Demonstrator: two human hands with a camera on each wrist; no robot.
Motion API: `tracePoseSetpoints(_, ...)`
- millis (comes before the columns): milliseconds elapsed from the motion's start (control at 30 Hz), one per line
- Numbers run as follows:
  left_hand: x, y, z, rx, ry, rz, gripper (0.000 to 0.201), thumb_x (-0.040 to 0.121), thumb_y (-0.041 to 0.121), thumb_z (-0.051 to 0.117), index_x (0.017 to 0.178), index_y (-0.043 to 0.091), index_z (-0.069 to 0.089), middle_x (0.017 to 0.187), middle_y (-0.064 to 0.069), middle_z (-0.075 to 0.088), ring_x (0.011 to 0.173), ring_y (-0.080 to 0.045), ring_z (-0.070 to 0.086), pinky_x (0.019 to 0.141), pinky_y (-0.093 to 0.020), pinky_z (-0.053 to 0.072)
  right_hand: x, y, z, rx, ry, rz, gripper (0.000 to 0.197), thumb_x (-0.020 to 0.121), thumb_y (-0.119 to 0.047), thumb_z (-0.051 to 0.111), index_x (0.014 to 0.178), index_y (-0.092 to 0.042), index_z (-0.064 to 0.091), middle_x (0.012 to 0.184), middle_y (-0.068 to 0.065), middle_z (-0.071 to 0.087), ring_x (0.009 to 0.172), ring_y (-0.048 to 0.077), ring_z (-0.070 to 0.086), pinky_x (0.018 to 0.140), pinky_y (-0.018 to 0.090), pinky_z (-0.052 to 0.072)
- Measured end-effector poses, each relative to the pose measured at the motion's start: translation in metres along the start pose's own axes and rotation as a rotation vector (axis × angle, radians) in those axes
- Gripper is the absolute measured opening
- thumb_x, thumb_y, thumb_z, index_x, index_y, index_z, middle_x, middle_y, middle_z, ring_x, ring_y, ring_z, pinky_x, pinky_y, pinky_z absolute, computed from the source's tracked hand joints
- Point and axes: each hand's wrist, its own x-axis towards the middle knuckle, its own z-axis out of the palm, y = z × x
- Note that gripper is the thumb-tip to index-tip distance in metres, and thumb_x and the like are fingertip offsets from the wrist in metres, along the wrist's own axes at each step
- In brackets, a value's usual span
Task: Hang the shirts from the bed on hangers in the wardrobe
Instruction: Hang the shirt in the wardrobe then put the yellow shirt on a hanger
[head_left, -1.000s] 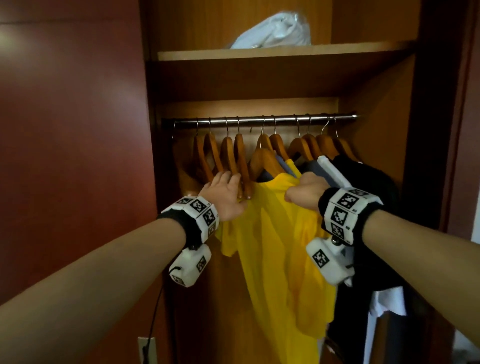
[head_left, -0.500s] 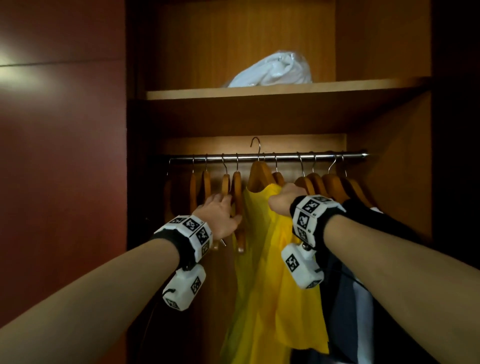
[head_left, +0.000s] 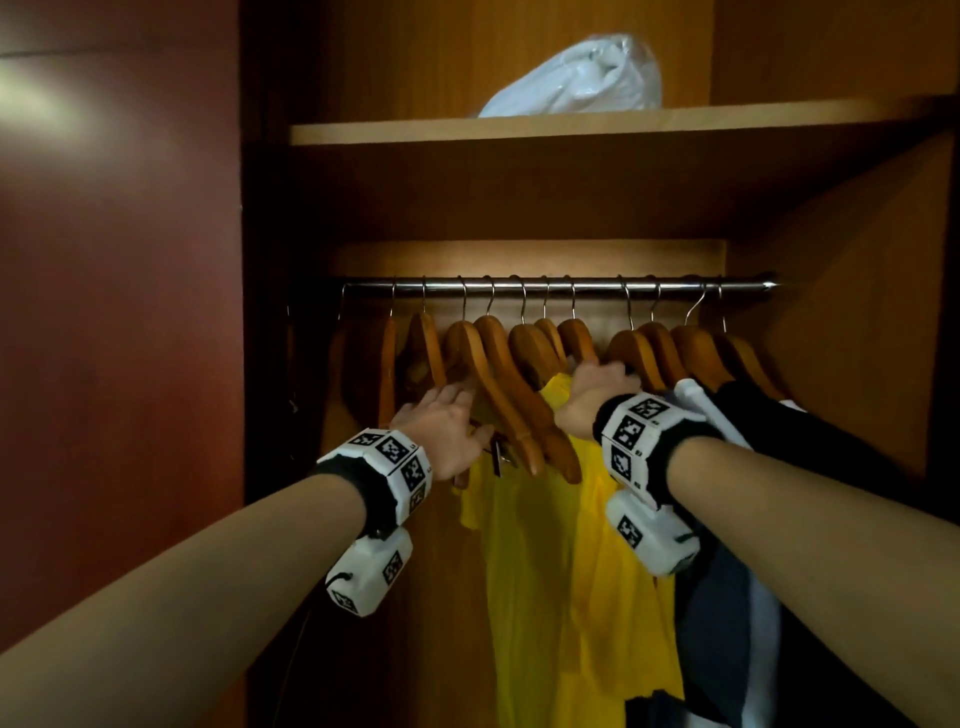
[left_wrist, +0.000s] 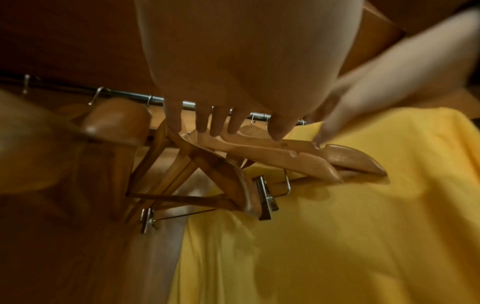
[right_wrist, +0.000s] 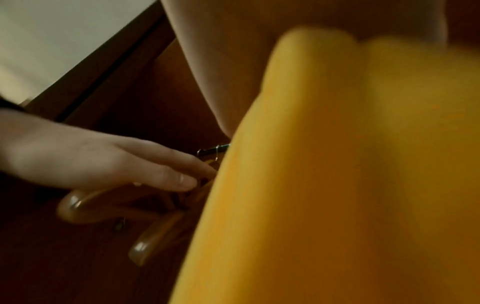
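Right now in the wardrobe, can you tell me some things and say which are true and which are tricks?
1. The yellow shirt hangs below the metal rail. True.
2. The white bag lies on the wardrobe floor. False: it sits on the shelf above the rail.
3. The left hand touches the bare wooden hangers with straight fingers. True.
4. The hangers are blue plastic. False: they are brown wood with metal hooks.
5. The right hand is up at the top of the yellow shirt. True.
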Motion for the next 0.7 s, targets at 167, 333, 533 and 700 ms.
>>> tracePoseSetpoints(167, 0.010, -0.002, 0.001, 0.032, -0.019, 0.010, 0.067, 0.101, 0.052, 0.032, 0.157, 0.022, 0.013, 0.165, 0.001, 0.008, 0.151, -0.020, 0.007, 0.120, -0.048, 0.015, 0.000, -0.040, -0.008, -0.076, 0.095, -0.203, 0.024, 0.086, -0.016, 0.067, 0.105, -0.006, 0.056, 0.121, 0.015, 0.057, 0.109, 0.031, 0.057, 0.089, 0.041, 0.054)
tracePoseSetpoints(333, 0.011, -0.005, 0.004, 0.092, -0.029, 0.044, 0.067, 0.101, 0.047, 0.036, 0.157, 0.018, 0.012, 0.165, -0.001, 0.006, 0.151, -0.020, 0.005, 0.120, -0.045, 0.013, 0.001, -0.054, 0.030, -0.274, 0.055, -0.206, 0.023, 0.092, -0.015, 0.059, 0.114, -0.010, 0.063, 0.123, 0.012, 0.059, 0.121, 0.036, 0.050, 0.090, 0.040, 0.047)
tracePoseSetpoints(533, 0.012, -0.028, 0.013, 0.089, -0.018, 0.083, 0.070, 0.100, 0.055, 0.032, 0.157, 0.019, 0.012, 0.166, 0.001, 0.003, 0.152, -0.018, 0.001, 0.123, -0.045, 0.011, 0.008, -0.053, 0.045, -0.308, -0.010, -0.156, 0.023, 0.095, -0.017, 0.055, 0.117, -0.012, 0.062, 0.119, 0.008, 0.064, 0.111, 0.028, 0.061, 0.072, 0.036, 0.042)
tracePoseSetpoints(700, 0.011, -0.036, 0.006, 0.078, 0.000, 0.087, 0.071, 0.101, 0.053, 0.033, 0.157, 0.016, 0.012, 0.166, 0.000, 0.005, 0.152, -0.018, 0.001, 0.123, -0.043, 0.011, 0.008, -0.055, 0.055, -0.203, 0.052, -0.188, 0.040, 0.102, -0.042, 0.037, 0.105, -0.013, 0.064, 0.108, 0.008, 0.065, 0.100, 0.029, 0.063, 0.073, 0.032, 0.043)
